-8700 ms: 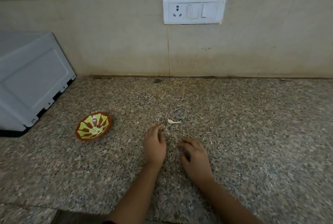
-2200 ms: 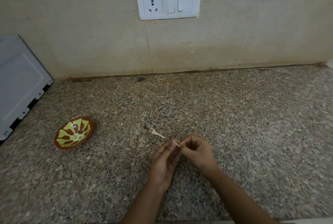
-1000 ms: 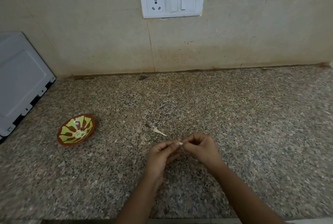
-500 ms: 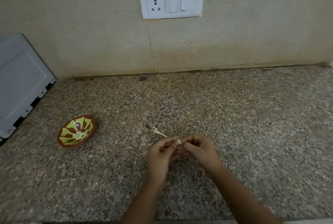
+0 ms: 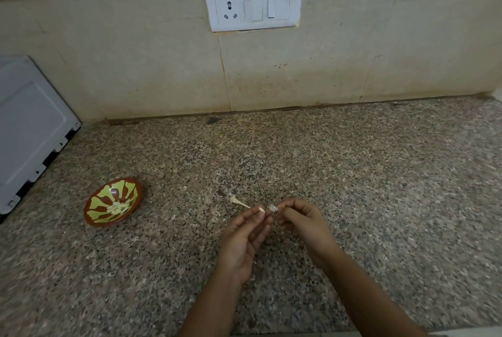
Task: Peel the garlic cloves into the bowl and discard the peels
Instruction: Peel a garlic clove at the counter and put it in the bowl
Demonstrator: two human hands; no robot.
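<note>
- White appliance housing [image 5: 30,130]: stands at the left edge of the counter [image 5: 380,173], against the back wall. Only its side panel is in frame.
- Bowl [image 5: 135,190]: small and round, brown with a yellow-green petal pattern. It sits on the left part of the counter, just off the appliance's front corner, tilted slightly toward the camera.
- Bowl contents: a small heap of pale peeled cloves [image 5: 118,207] lies at the centre of the bowl. Count not resolvable.
- Loose peel [image 5: 239,201]: a thin pale strip lies flat on the counter, between the bowl and the hands and just beyond the left fingertips.
- Left hand [image 5: 241,236]: palm turned up above the middle of the counter, toward its front edge. Thumb and forefinger pinch a garlic clove [image 5: 262,210] at their tips; the other fingers are loosely extended.
- Right hand [image 5: 304,222]: fingers curled, with the fingertips pinching a translucent skin fragment [image 5: 273,207] just beside the clove. Contact between skin and clove cannot be told.
- The held clove is well apart from the bowl, to its right.
- Socket plate [image 5: 254,6]: white, on the wall tile above the back edge of the counter, with one three-pin outlet and two rocker switches. Any lettering is too small to read.
</note>
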